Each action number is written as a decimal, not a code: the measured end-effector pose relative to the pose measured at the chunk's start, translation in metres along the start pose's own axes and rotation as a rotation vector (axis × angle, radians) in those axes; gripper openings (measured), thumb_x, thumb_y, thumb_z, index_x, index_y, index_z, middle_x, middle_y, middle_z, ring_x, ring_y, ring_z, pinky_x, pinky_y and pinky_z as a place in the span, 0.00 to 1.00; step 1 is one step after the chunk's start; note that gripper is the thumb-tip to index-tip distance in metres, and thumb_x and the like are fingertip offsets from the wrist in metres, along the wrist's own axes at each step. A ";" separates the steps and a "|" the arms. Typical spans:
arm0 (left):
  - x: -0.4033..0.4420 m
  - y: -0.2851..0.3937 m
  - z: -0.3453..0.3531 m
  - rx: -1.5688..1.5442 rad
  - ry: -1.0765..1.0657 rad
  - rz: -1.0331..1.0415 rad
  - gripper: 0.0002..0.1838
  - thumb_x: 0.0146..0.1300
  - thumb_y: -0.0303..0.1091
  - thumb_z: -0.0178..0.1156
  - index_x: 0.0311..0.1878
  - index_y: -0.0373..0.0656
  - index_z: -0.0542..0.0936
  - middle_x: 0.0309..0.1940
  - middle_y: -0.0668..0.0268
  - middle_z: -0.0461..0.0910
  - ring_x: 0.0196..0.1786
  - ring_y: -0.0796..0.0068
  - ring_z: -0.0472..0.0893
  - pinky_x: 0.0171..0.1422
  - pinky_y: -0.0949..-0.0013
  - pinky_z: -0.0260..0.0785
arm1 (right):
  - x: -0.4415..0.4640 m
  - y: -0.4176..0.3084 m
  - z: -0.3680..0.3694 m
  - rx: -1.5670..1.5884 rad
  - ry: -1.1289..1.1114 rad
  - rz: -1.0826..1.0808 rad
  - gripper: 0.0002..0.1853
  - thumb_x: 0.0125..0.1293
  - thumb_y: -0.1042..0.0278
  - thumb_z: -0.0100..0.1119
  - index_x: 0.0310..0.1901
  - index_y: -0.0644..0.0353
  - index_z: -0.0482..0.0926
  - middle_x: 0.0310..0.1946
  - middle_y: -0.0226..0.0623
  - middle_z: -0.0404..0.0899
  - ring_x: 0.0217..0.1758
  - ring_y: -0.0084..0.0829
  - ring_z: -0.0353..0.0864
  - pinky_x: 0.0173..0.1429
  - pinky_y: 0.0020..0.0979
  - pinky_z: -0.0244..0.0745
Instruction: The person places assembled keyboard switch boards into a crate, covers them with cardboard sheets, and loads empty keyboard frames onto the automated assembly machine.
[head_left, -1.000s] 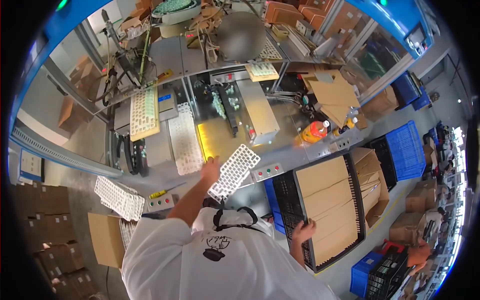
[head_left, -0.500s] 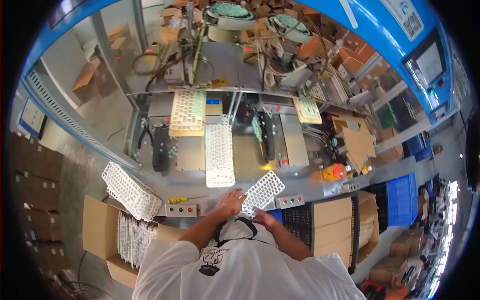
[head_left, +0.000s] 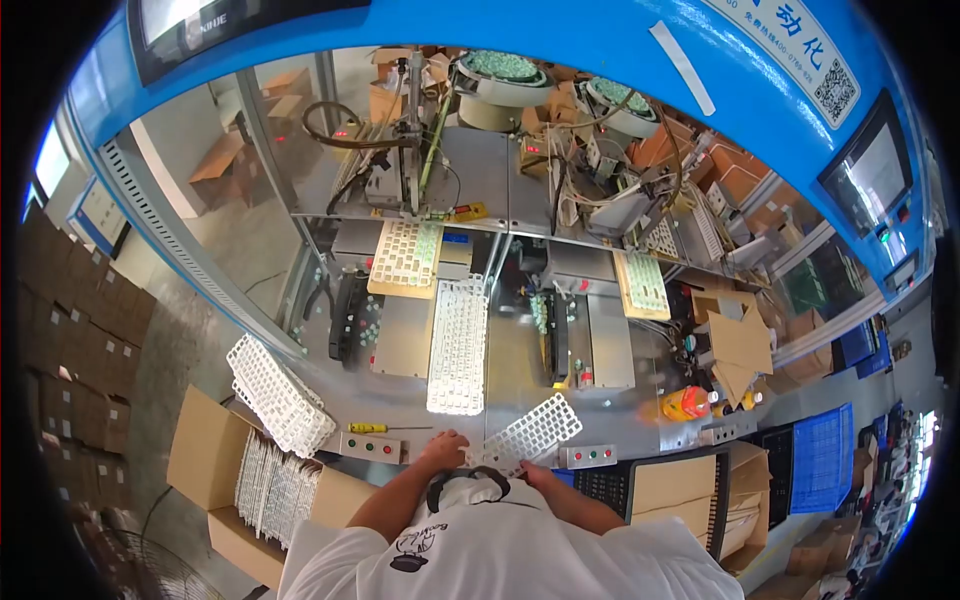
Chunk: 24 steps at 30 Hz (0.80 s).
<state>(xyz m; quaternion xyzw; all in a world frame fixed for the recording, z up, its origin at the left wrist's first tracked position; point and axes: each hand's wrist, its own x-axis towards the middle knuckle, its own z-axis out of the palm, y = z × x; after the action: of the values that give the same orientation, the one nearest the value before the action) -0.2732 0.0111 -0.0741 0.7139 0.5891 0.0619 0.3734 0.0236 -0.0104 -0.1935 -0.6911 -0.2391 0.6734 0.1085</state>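
Note:
A white keyboard frame [head_left: 540, 428], a perforated grid of key openings, lies tilted at the table's front edge, close to my body. My right hand [head_left: 533, 474] grips its near edge, with the fingers partly hidden. At the frame's left end is my left hand [head_left: 446, 449], its fingers apart and slightly bent, with nothing visible in them. Straight ahead, a long white keyboard frame [head_left: 458, 345] lies on the metal table. Further left rests a stack of similar white frames [head_left: 280, 398].
An open carton [head_left: 205, 440] holds many upright white frames. Two control boxes [head_left: 372, 447] with buttons sit along the front edge, near a yellow screwdriver [head_left: 368, 428]. Partly filled frames [head_left: 405, 255] sit under the machine. Orange bottles [head_left: 688, 403] and a blue crate [head_left: 822, 455] are rightward.
The view has tilted up and shifted, so the scene sits lower and further right. My left hand has moved off the frame's surface to the left, its fingers more bent. My right hand keeps its grip.

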 end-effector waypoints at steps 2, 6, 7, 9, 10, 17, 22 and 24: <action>0.000 0.000 -0.001 -0.042 -0.012 -0.014 0.18 0.50 0.36 0.55 0.46 0.51 0.79 0.51 0.61 0.73 0.58 0.56 0.69 0.61 0.53 0.63 | 0.060 0.043 -0.018 -0.094 0.013 -0.044 0.21 0.65 0.49 0.51 0.39 0.63 0.79 0.31 0.39 0.81 0.31 0.31 0.79 0.37 0.31 0.74; -0.003 0.004 -0.007 -0.046 -0.022 -0.019 0.16 0.52 0.37 0.55 0.46 0.51 0.79 0.49 0.59 0.74 0.56 0.55 0.71 0.61 0.54 0.63 | 0.006 0.024 -0.013 -0.123 -0.045 -0.084 0.20 0.64 0.51 0.53 0.38 0.64 0.81 0.28 0.37 0.81 0.29 0.30 0.79 0.35 0.30 0.74; 0.000 0.002 -0.005 -0.037 -0.010 0.004 0.15 0.53 0.36 0.54 0.46 0.50 0.79 0.47 0.58 0.75 0.54 0.55 0.73 0.59 0.55 0.65 | -0.009 0.022 -0.014 -0.156 0.006 -0.153 0.20 0.64 0.52 0.54 0.37 0.64 0.81 0.26 0.36 0.81 0.28 0.30 0.79 0.34 0.30 0.73; 0.012 -0.003 0.000 -0.181 0.041 0.031 0.15 0.54 0.34 0.54 0.46 0.49 0.78 0.44 0.58 0.76 0.50 0.56 0.75 0.57 0.55 0.66 | -0.080 -0.015 -0.001 -0.287 0.099 -0.337 0.18 0.63 0.53 0.55 0.37 0.63 0.82 0.24 0.36 0.81 0.26 0.28 0.79 0.33 0.31 0.73; 0.019 -0.003 0.002 -0.337 0.103 0.048 0.14 0.55 0.32 0.54 0.46 0.47 0.78 0.41 0.58 0.77 0.47 0.56 0.77 0.54 0.56 0.68 | -0.113 -0.032 0.004 -0.438 0.191 -0.520 0.17 0.63 0.54 0.56 0.36 0.62 0.82 0.23 0.37 0.81 0.25 0.27 0.79 0.31 0.31 0.73; -0.006 0.139 -0.126 -0.071 0.522 0.703 0.15 0.51 0.27 0.57 0.45 0.45 0.77 0.41 0.62 0.77 0.45 0.63 0.76 0.52 0.60 0.66 | -0.229 -0.108 0.008 -0.692 0.556 -0.843 0.14 0.58 0.58 0.54 0.25 0.60 0.76 0.21 0.45 0.76 0.25 0.46 0.78 0.29 0.41 0.71; -0.007 0.203 -0.157 0.192 0.668 1.047 0.15 0.50 0.31 0.58 0.44 0.49 0.78 0.40 0.69 0.76 0.48 0.72 0.74 0.52 0.63 0.64 | -0.277 -0.180 -0.005 -1.030 0.650 -0.904 0.07 0.53 0.63 0.53 0.28 0.56 0.77 0.28 0.40 0.78 0.29 0.45 0.79 0.33 0.43 0.74; 0.008 0.195 -0.141 0.199 0.383 1.040 0.14 0.52 0.35 0.56 0.44 0.49 0.78 0.41 0.72 0.76 0.46 0.73 0.75 0.49 0.64 0.66 | -0.285 -0.194 -0.009 -1.014 0.657 -0.962 0.07 0.53 0.64 0.53 0.28 0.56 0.78 0.30 0.38 0.79 0.30 0.45 0.79 0.34 0.43 0.75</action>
<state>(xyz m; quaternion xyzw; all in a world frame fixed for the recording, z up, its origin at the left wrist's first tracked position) -0.1907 0.0778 0.1420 0.9181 0.2200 0.3105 0.1111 0.0023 0.0222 0.1488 -0.6408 -0.7478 0.1208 0.1247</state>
